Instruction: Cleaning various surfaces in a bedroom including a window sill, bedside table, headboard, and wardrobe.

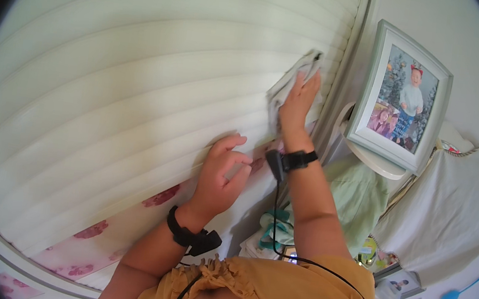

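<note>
My right hand (299,104) presses a light grey cloth (283,89) against a cream panel (123,75) of wide horizontal ribs, near its right edge. The cloth is folded and creased, and part of it lies hidden under the palm. Lower and to the left, my left hand (222,174) is held in front of the panel with its fingers half bent and apart, nothing between them. Whether it touches the panel I cannot tell. Each wrist wears a black strap with a small black device and cable.
A pale picture frame (373,82) stands on a small white shelf (370,156) close right of my right hand. Below hang a pale green cloth (355,193) and a whitish cover (442,204). A pink-flowered strip (91,230) runs along the panel's lower edge.
</note>
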A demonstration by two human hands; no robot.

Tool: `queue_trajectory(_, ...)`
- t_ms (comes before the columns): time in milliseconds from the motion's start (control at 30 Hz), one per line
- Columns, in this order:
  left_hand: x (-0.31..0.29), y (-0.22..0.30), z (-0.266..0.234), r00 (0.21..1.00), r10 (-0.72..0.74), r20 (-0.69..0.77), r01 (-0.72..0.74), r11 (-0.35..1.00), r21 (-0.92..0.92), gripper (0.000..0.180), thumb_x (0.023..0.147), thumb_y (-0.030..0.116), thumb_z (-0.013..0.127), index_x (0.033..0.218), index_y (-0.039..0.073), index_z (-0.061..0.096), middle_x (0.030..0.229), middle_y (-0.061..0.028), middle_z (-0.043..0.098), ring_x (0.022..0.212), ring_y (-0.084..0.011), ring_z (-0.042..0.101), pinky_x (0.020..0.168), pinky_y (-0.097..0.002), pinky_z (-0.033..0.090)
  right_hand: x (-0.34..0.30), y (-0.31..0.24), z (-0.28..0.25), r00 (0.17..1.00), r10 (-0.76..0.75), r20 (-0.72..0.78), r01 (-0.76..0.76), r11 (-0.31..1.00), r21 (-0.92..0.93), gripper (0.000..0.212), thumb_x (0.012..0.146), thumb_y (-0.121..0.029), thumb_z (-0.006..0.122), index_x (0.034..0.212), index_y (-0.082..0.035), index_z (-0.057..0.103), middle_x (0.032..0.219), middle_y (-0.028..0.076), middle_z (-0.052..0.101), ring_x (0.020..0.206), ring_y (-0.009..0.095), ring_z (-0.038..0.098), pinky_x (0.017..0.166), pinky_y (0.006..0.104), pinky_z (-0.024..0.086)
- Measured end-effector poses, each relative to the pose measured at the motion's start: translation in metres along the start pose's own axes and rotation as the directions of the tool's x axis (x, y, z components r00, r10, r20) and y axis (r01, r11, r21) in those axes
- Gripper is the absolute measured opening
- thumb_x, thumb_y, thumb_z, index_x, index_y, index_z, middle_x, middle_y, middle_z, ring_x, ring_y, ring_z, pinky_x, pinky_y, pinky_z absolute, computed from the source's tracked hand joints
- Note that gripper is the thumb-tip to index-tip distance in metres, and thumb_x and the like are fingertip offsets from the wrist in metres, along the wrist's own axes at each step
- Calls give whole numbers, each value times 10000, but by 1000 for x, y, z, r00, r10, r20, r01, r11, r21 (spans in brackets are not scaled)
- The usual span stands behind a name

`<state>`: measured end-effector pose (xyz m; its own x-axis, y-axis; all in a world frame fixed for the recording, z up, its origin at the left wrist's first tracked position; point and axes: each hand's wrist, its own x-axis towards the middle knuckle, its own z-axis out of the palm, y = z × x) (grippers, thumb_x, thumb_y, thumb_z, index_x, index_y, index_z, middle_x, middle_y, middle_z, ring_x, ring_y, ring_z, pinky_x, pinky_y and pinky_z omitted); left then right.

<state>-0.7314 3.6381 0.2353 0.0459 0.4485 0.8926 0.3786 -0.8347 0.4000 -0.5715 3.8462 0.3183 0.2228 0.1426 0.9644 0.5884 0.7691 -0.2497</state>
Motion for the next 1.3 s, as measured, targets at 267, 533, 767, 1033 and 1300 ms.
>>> queue_trajectory(267, -5, 31, -40, 962, 254, -104, -225, 947, 231, 377, 758, 65, 739, 1117, 40, 629, 1264, -184, 579, 1162, -383, 563, 1000, -449, 458, -90, -112, -48, 914, -21, 405, -197, 850, 488, 294, 953, -163, 561, 1195, -9, 625, 1229, 166, 633, 1162, 312, 603, 998, 444, 483)
queue_trajectory(533, -60, 111, -148, 989, 43, -139, -5, 964, 266, 821, 710, 197, 787, 1413, -28, 429, 1390, -223, 511, 1247, -389, 513, 1048, -445, 422, -119, -239, -51, 839, -498, 220, 173, 627, 760, 324, 956, -175, 570, 1222, 8, 607, 1223, 184, 630, 1131, 321, 611, 969, 433, 490)
queue_trajectory(767, -129, 176, -182, 875, -454, -169, 471, 878, 81, 681, 753, 185, 664, 1372, -18, 466, 1323, -159, 578, 1229, -292, 550, 1055, -375, 421, -169, -324, -43, 793, -597, 119, 16, 216, 976, 354, 958, -185, 578, 1245, 22, 591, 1217, 199, 627, 1103, 329, 618, 944, 423, 495)
queue_trajectory(1033, -185, 251, -181, 537, -771, -343, 832, 551, 64, 423, 859, 161, 651, 1260, 37, 598, 1140, -108, 694, 1036, -200, 646, 924, -334, 492, -236, -334, -59, 489, -717, 497, -570, 169, 804, 333, 952, -149, 557, 1193, 76, 613, 1205, 220, 632, 1070, 350, 632, 903, 411, 496)
queue_trajectory(1300, -257, 318, -177, 270, -595, -757, 948, 302, 101, 319, 894, 211, 672, 1148, 27, 617, 1053, -131, 700, 995, -212, 663, 872, -350, 513, -279, -426, -81, 134, -915, 382, -894, 54, 444, 296, 1002, -120, 482, 1209, 55, 601, 1096, 144, 686, 898, 276, 680, 831, 384, 528)
